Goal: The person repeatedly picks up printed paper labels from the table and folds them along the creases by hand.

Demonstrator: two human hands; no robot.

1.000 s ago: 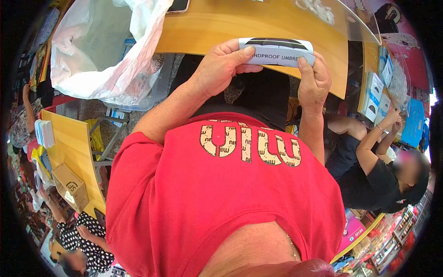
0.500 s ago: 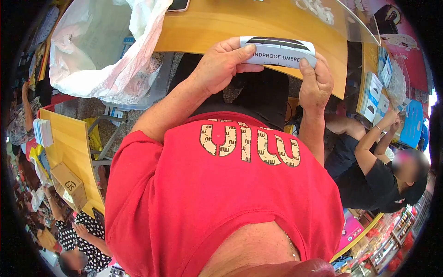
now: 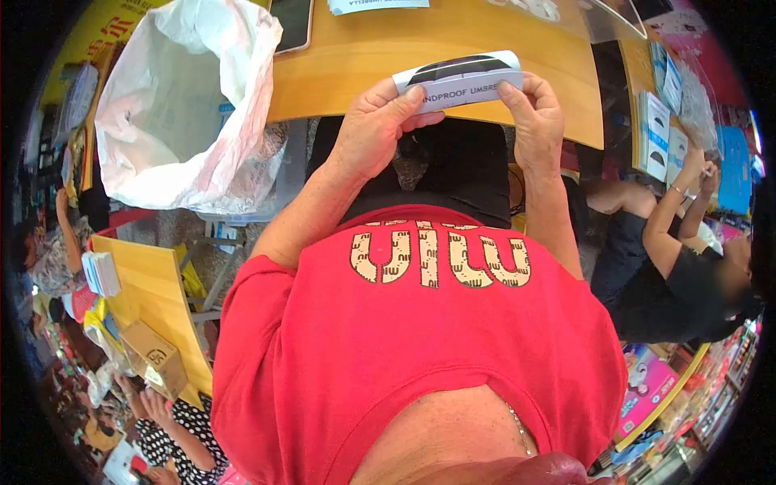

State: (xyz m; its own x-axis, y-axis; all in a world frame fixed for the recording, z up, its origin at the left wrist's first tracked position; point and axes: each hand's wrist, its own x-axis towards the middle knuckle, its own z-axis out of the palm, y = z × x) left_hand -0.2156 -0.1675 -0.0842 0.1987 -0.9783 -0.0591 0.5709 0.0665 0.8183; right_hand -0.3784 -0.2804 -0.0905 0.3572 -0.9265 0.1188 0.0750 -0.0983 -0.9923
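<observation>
My left hand (image 3: 376,121) pinches the left end of a white printed card (image 3: 459,90), thumb on top and fingers beneath. The card bears a black umbrella picture and lettering that reads "INDPROOF UMBRE", the rest covered by my thumbs. It bends in a curve between my hands, above the near edge of the wooden table (image 3: 339,77). Closed on the right end is my right hand (image 3: 537,117), its thumb lying over the lettering. Farther back on the table lie more white printed cards (image 3: 378,6).
A large white plastic bag (image 3: 234,153) stands open at the left, against the table. A dark-screened phone (image 3: 292,23) lies at the back. Another table (image 3: 145,271) with a cardboard box (image 3: 153,356) is at left. Co-workers sit on both sides, one in black (image 3: 671,283).
My view has shifted, bringing the cards at the table's back into sight. Both hands still grip the card, which now tilts up more at its right end.
</observation>
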